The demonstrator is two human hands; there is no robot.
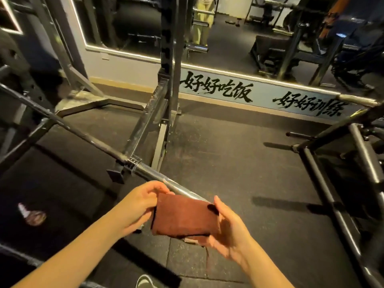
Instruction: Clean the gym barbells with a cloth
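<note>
A dark barbell [68,127] rests on a rack and runs from the upper left down to the centre, ending in a shiny steel sleeve [166,181]. A folded reddish-brown cloth [182,217] is stretched between both hands, just over the near end of that sleeve, which it hides. My left hand [137,204] pinches the cloth's left edge. My right hand [226,227] grips its right edge, thumb on top.
A black rack upright [168,59] and its base [145,121] stand behind the bar. More black frame tubes [332,204] lie to the right. A wall mirror [228,28] with painted lettering below faces me. My shoe [145,282] shows on the rubber floor.
</note>
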